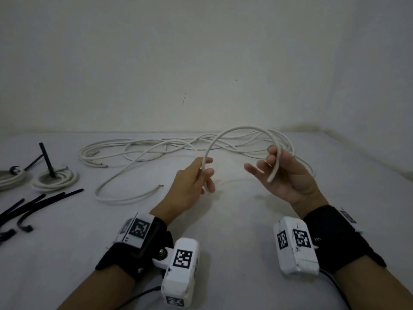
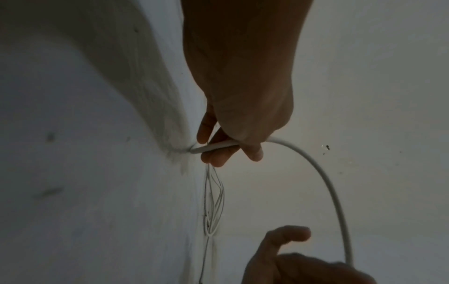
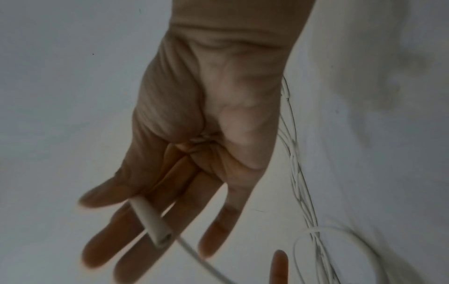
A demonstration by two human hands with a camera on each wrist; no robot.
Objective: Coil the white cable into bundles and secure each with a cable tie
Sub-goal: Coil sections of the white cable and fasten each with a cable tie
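A white cable (image 1: 223, 135) arcs in the air between my two hands above the table. My left hand (image 1: 204, 173) pinches it between thumb and fingers, also seen in the left wrist view (image 2: 218, 151), where the cable (image 2: 328, 188) curves away to the right. My right hand (image 1: 271, 162) is palm up and holds the cable's cut end between its fingers. In the right wrist view the cable end (image 3: 152, 219) lies across the fingers of my right hand (image 3: 155, 221). The rest of the cable (image 1: 156, 148) lies in loose loops at the back of the table.
Two coiled white bundles (image 1: 55, 177) sit at the far left, one with a black tie standing up from it. Several loose black cable ties (image 1: 33, 204) lie at the left edge. A white wall rises close behind the white table (image 1: 223, 220).
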